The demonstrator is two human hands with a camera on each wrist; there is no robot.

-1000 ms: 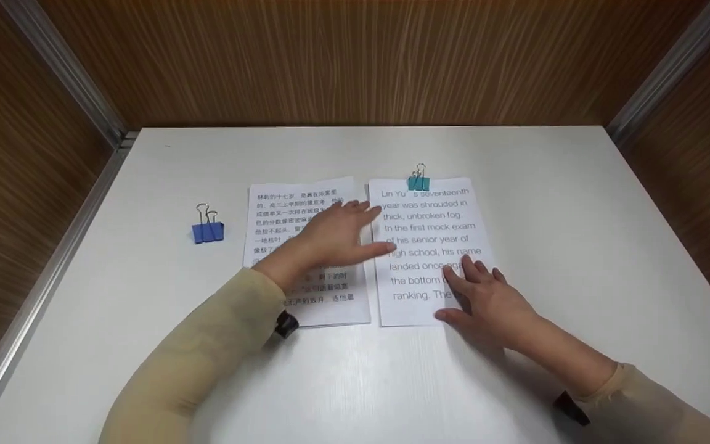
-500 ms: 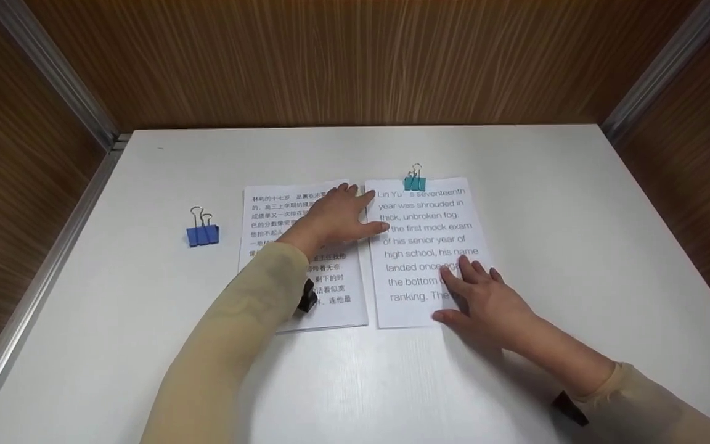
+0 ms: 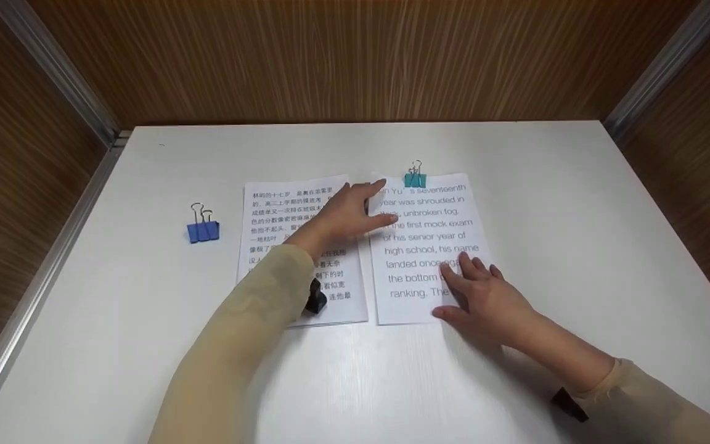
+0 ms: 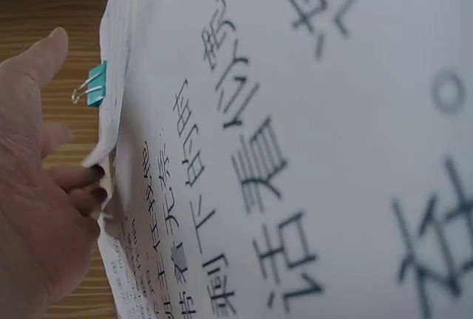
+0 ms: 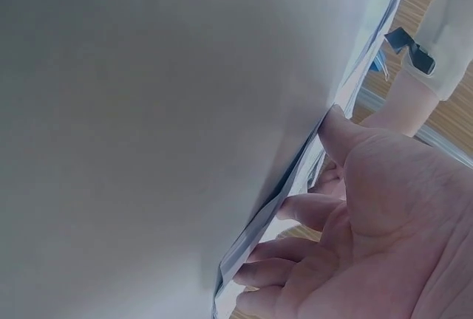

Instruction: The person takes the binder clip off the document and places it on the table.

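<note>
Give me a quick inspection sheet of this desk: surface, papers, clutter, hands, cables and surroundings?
Surface: white table, flat.
Job's things: English sheets with a teal clip on the top edge; Chinese sheets beside them on the left, unclipped.
Clutter: blue clip lying alone, left of the sheets.
Hands: left hand lies across both stacks with straight fingers near the teal clip; right hand rests flat on the English sheets' lower right.
Cables: nothing seen.
Surroundings: wood-grain walls on three sides, with metal corner strips.
</note>
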